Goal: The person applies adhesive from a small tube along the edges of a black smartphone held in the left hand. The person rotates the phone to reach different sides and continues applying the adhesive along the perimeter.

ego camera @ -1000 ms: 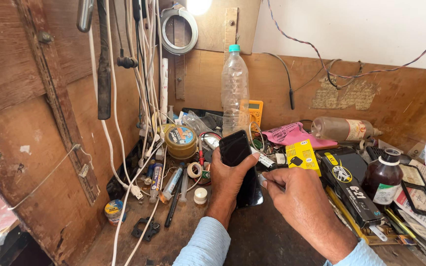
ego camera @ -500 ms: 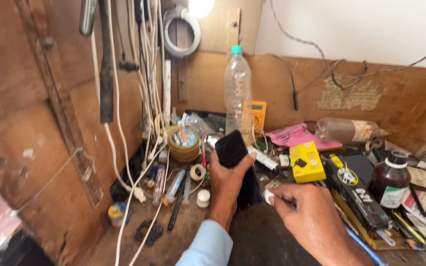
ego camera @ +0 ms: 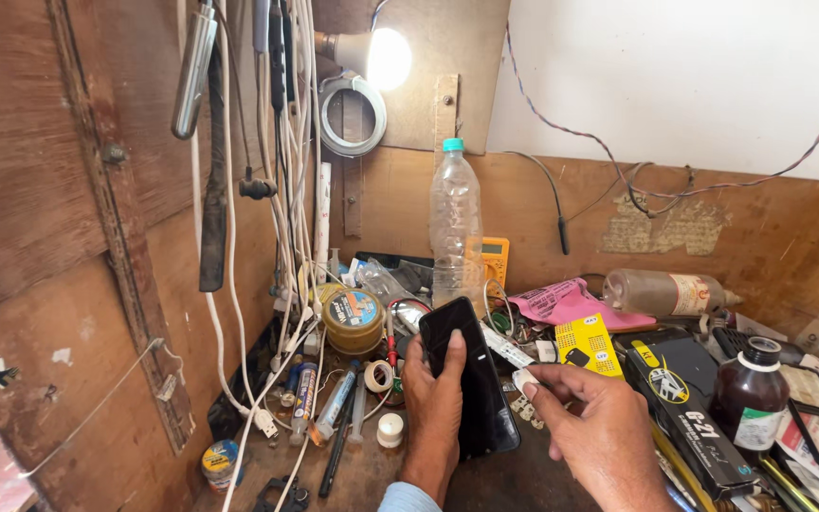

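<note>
My left hand (ego camera: 435, 408) grips a black smartphone (ego camera: 468, 374) upright over the cluttered wooden bench, thumb lying across its dark back or screen. My right hand (ego camera: 591, 429) sits just right of the phone, thumb and forefinger pinched on a small white piece (ego camera: 526, 381) close to the phone's right edge. What the white piece is I cannot tell.
A clear plastic bottle (ego camera: 456, 232) stands behind the phone. A round tin (ego camera: 353, 320), tape roll (ego camera: 377, 376) and pens lie left. A yellow card (ego camera: 588, 345), black boxes (ego camera: 689, 406), brown bottle (ego camera: 752, 393) crowd the right. Cables (ego camera: 286, 190) hang from the wall under a lit bulb (ego camera: 389, 58).
The right hand has shifted left and up toward the phone's edge with the small white piece. The left hand keeps holding the phone in about the same place.
</note>
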The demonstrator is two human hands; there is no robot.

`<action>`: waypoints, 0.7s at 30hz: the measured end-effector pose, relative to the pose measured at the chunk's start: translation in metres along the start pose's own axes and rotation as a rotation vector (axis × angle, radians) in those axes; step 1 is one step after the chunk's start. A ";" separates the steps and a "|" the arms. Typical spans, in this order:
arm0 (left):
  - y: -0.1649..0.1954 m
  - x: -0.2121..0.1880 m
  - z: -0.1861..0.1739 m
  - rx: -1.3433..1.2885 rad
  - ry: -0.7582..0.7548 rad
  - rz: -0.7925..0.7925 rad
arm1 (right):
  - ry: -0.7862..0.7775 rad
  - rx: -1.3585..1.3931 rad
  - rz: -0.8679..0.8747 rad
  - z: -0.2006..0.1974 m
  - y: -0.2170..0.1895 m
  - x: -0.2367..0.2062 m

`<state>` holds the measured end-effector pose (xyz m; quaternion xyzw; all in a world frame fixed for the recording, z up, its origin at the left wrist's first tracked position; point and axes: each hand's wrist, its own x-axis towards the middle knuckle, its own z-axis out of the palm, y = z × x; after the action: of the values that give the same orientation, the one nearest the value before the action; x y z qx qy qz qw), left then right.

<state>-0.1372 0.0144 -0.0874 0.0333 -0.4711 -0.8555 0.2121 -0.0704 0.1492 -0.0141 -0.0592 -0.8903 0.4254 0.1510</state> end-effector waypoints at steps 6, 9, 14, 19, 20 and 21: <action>-0.019 0.006 -0.001 0.074 0.025 -0.045 | 0.022 0.052 -0.152 0.013 0.009 0.012; -0.022 0.007 -0.002 0.068 -0.008 -0.014 | 0.034 0.075 -0.141 0.020 0.011 0.015; -0.023 0.011 -0.003 0.055 -0.010 -0.029 | 0.058 0.041 -0.153 0.027 0.012 0.018; -0.020 0.013 -0.002 0.108 0.006 -0.172 | 0.058 -0.021 -0.145 0.031 0.017 0.023; -0.019 0.012 -0.003 0.108 0.006 -0.175 | 0.068 -0.040 -0.174 0.031 0.018 0.023; -0.019 0.013 -0.003 0.108 0.006 -0.178 | 0.078 -0.057 -0.202 0.033 0.019 0.024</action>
<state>-0.1541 0.0159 -0.1031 0.0890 -0.5113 -0.8441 0.1347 -0.1040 0.1429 -0.0433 0.0102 -0.8970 0.3798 0.2258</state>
